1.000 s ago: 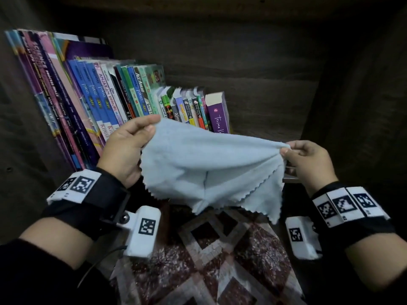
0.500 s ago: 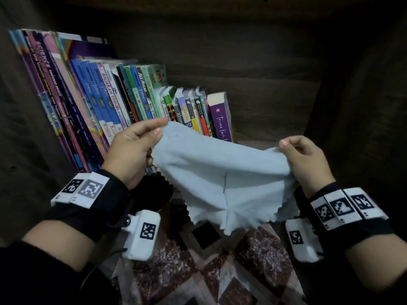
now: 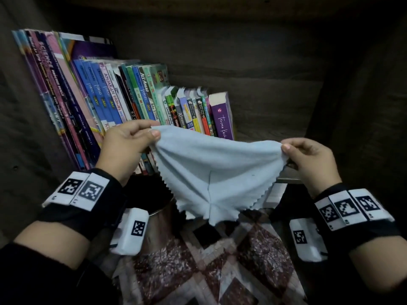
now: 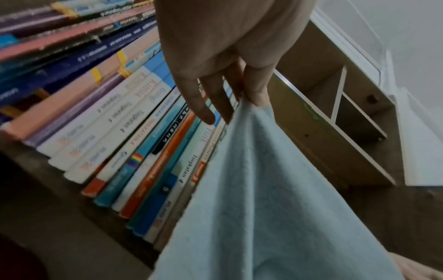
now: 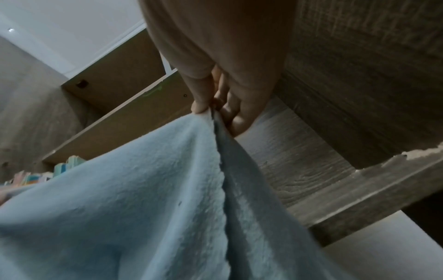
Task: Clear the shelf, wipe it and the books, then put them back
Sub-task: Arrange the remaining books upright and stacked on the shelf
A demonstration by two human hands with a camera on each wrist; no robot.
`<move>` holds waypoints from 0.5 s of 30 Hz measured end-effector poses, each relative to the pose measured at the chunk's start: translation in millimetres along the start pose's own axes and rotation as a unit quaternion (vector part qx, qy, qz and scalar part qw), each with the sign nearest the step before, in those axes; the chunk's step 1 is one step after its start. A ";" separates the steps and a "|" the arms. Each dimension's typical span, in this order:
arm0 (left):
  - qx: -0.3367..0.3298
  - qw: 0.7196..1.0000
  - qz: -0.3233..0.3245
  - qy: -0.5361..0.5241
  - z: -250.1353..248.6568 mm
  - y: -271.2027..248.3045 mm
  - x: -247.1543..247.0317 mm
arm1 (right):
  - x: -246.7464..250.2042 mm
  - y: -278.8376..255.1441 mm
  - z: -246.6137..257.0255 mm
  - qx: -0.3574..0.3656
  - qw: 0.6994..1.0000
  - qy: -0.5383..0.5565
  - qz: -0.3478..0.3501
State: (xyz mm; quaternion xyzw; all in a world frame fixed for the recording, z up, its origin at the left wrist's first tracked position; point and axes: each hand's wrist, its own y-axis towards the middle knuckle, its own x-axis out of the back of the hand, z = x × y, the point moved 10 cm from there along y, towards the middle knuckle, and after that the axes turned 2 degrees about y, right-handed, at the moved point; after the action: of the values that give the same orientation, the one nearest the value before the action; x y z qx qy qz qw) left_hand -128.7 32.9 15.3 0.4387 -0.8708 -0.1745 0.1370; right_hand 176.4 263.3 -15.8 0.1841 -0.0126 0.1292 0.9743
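Blue cloth [image 3: 217, 170] stretched between both hands, beside books [image 3: 123, 100].

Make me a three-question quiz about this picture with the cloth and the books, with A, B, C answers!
1. Where do the books stand on the shelf?
A. On its left part
B. On its right part
C. Flat in a pile on the floor

2. What colour is the cloth?
A. Red
B. Light blue
C. Yellow

3. How is the cloth held?
A. Crumpled in one fist
B. Lying loose on the books
C. Stretched between two hands

Answers:
1. A: the row of spines fills the left part, ending at the purple book, with bare wood to its right.
2. B: it looks pale blue in all three views.
3. C: the left hand pinches one end and the right hand pinches the other, the middle hanging down.
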 end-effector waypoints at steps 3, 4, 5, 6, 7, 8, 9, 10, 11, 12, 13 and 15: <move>-0.037 0.999 -0.016 0.003 -7.3 -1.7 3.0 | 6.9 1.3 2.1 0.012 0.999 0.016 -0.027; -0.040 0.999 -0.019 -0.002 -7.1 -1.2 4.2 | 7.9 0.3 6.7 0.025 0.999 0.013 -0.034; -0.037 0.999 -0.015 -0.010 -6.9 -1.4 3.4 | 8.3 -0.8 11.1 0.037 0.999 0.009 -0.039; -0.030 0.999 -0.009 -0.018 -5.3 -0.5 1.8 | 7.8 -1.4 14.0 0.044 0.998 0.001 -0.042; -0.020 1.000 -0.003 -0.022 -4.9 -0.6 -1.1 | 7.1 -1.7 14.9 0.045 0.998 -0.007 -0.045; -0.003 1.000 -0.002 -0.020 -1.8 -0.1 -3.3 | 6.9 -1.2 12.4 0.038 0.998 -0.018 -0.050; 0.020 1.000 0.000 -0.008 3.3 0.3 -5.7 | 7.2 -0.6 8.5 0.027 0.997 -0.032 -0.058; 0.050 0.999 -0.001 0.013 11.6 0.2 -7.9 | 8.1 -0.9 5.0 0.013 0.996 -0.048 -0.070; 0.081 0.996 -0.001 0.034 21.1 -0.8 -10.3 | 9.3 -1.2 0.6 -0.005 0.995 -0.058 -0.084; 0.115 0.992 -0.002 0.043 31.7 -3.1 -13.3 | 8.9 -2.8 -1.5 -0.020 0.994 -0.053 -0.095; 0.150 0.988 -0.003 0.038 41.0 -6.7 -16.6 | 5.7 -5.5 -2.3 -0.030 0.994 -0.041 -0.097; 0.203 0.979 0.005 0.008 49.0 -17.8 -29.6 | -11.5 -13.3 1.9 -0.039 0.996 -0.003 -0.076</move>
State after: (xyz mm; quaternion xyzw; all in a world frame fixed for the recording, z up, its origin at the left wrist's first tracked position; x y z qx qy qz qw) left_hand -118.0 56.1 -38.9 0.4542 -0.8893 0.0107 0.0530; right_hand 168.8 247.8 -19.5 0.1468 -0.0064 0.0537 0.9877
